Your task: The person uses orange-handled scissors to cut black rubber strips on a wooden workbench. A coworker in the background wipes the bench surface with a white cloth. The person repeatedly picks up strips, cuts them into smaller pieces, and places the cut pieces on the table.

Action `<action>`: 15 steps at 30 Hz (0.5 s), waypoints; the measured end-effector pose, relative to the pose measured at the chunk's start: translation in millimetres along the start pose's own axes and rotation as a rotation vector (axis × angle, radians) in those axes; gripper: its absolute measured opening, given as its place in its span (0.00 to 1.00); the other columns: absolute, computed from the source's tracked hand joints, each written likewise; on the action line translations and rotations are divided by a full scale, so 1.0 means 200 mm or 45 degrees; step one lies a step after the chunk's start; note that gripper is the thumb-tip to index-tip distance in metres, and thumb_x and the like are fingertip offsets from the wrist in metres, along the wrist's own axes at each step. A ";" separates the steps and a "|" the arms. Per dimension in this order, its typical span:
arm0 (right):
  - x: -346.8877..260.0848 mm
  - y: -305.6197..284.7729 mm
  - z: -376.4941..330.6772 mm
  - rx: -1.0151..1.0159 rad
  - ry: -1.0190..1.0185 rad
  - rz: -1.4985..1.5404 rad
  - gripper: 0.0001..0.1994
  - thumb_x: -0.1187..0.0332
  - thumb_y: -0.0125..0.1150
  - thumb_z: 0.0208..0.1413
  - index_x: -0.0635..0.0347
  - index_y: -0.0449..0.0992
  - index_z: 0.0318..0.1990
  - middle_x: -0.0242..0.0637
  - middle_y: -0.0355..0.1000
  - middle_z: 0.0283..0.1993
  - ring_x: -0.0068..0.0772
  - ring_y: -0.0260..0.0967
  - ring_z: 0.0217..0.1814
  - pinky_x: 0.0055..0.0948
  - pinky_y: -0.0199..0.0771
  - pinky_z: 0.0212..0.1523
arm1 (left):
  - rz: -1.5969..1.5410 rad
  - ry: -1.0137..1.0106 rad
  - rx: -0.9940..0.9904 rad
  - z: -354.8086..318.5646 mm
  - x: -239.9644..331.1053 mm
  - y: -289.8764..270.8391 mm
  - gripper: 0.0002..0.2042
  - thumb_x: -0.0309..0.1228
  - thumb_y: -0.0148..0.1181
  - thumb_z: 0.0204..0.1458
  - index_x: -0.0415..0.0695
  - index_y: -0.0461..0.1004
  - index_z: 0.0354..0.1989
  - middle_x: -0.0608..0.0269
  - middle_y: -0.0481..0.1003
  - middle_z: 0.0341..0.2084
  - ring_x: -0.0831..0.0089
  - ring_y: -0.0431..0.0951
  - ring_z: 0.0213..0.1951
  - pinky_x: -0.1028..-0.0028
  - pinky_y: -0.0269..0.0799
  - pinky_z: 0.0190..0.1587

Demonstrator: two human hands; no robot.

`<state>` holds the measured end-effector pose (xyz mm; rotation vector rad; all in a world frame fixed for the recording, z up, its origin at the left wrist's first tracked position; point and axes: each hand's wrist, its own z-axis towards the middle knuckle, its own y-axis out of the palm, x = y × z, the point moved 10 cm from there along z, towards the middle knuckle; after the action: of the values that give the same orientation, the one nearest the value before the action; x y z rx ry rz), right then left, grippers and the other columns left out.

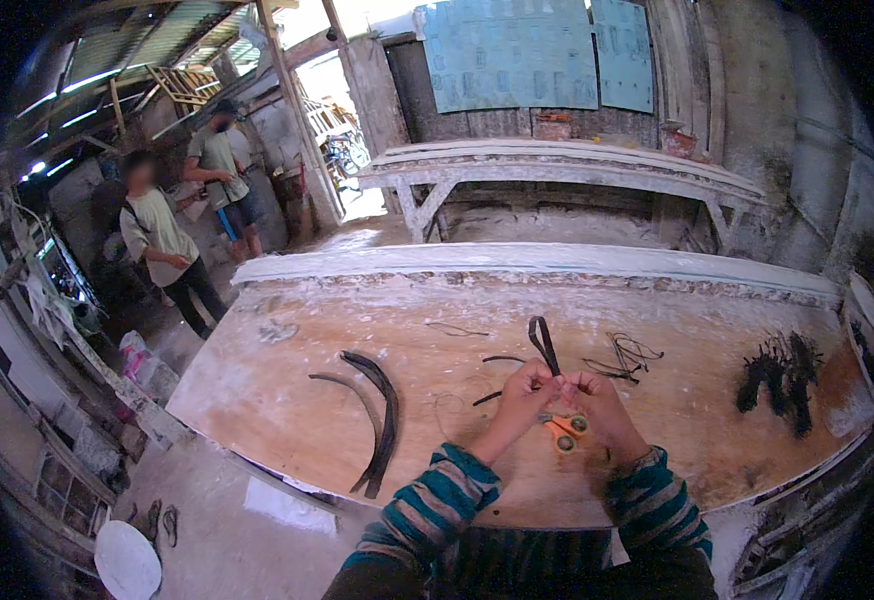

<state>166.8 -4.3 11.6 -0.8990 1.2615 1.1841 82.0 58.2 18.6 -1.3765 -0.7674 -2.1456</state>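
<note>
Striped slvs (427, 508) nearest, blk strip (549, 350) bent in narrow loop.

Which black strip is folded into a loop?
The looped strip held in the left hand and right hand; the other strips lie unlooped on the tabletop.

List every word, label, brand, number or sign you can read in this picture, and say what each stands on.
No text can be read anywhere.
Blue sheets on the far wall: faint marks, too blurred to tell whether they are writing.
Orange-handled scissors: no readable lettering.
Looped black strip: no readable lettering.
</note>
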 end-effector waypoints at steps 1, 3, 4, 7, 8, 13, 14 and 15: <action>-0.01 0.03 -0.01 -0.034 0.047 0.081 0.08 0.69 0.53 0.55 0.65 0.71 0.37 0.29 0.70 0.33 0.18 0.67 0.33 0.20 0.69 0.38 | 0.008 0.010 -0.013 0.00 0.00 0.00 0.05 0.25 0.56 0.50 0.44 0.66 0.27 0.68 0.73 0.25 0.81 0.72 0.26 0.82 0.68 0.25; 0.07 0.03 0.00 -0.076 0.131 0.236 0.07 0.69 0.52 0.56 0.63 0.71 0.36 0.28 0.69 0.32 0.19 0.67 0.32 0.23 0.70 0.40 | 0.023 0.029 -0.039 0.00 0.01 0.00 0.05 0.25 0.56 0.50 0.44 0.65 0.27 0.68 0.72 0.24 0.82 0.71 0.25 0.82 0.68 0.25; 0.08 0.04 0.00 -0.092 0.173 0.312 0.07 0.68 0.51 0.56 0.62 0.71 0.35 0.28 0.69 0.32 0.19 0.67 0.31 0.24 0.71 0.40 | -0.011 0.017 -0.049 0.00 0.02 0.01 0.05 0.24 0.56 0.50 0.44 0.65 0.27 0.68 0.72 0.25 0.82 0.71 0.25 0.82 0.67 0.25; 0.08 0.06 -0.02 -0.086 0.238 0.510 0.05 0.68 0.54 0.53 0.59 0.71 0.34 0.29 0.68 0.31 0.21 0.65 0.32 0.25 0.70 0.40 | -0.120 0.002 -0.067 0.00 0.03 0.03 0.04 0.22 0.55 0.49 0.43 0.66 0.27 0.68 0.72 0.26 0.82 0.71 0.26 0.83 0.67 0.25; 0.09 0.06 -0.02 -0.066 0.268 0.517 0.05 0.69 0.54 0.53 0.59 0.71 0.34 0.29 0.68 0.32 0.21 0.66 0.32 0.25 0.70 0.40 | -0.161 0.011 -0.066 0.00 0.03 0.03 0.04 0.21 0.54 0.49 0.43 0.66 0.27 0.67 0.72 0.27 0.81 0.72 0.27 0.82 0.67 0.26; 0.11 0.04 -0.04 0.024 0.340 0.647 0.04 0.70 0.53 0.53 0.60 0.69 0.34 0.31 0.69 0.33 0.23 0.66 0.32 0.26 0.71 0.38 | -0.013 0.214 -0.077 0.01 0.07 0.02 0.05 0.17 0.54 0.47 0.41 0.68 0.29 0.64 0.72 0.29 0.79 0.72 0.31 0.81 0.69 0.30; 0.12 0.03 -0.04 0.043 0.328 0.653 0.03 0.71 0.53 0.53 0.59 0.70 0.33 0.31 0.69 0.33 0.24 0.67 0.32 0.27 0.72 0.39 | -0.017 0.185 -0.088 0.00 0.06 0.02 0.06 0.16 0.53 0.46 0.40 0.68 0.30 0.63 0.72 0.30 0.79 0.72 0.32 0.81 0.69 0.31; 0.13 0.01 -0.03 0.062 0.317 0.660 0.03 0.72 0.53 0.52 0.59 0.71 0.33 0.32 0.70 0.32 0.25 0.68 0.32 0.29 0.72 0.39 | -0.022 0.157 -0.099 0.00 0.05 0.02 0.07 0.14 0.53 0.46 0.40 0.67 0.31 0.63 0.71 0.31 0.79 0.71 0.33 0.81 0.70 0.33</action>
<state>160.8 -5.8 -14.4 -0.7168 1.7894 1.4627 82.1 54.3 28.3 -1.2659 -0.6570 -2.2713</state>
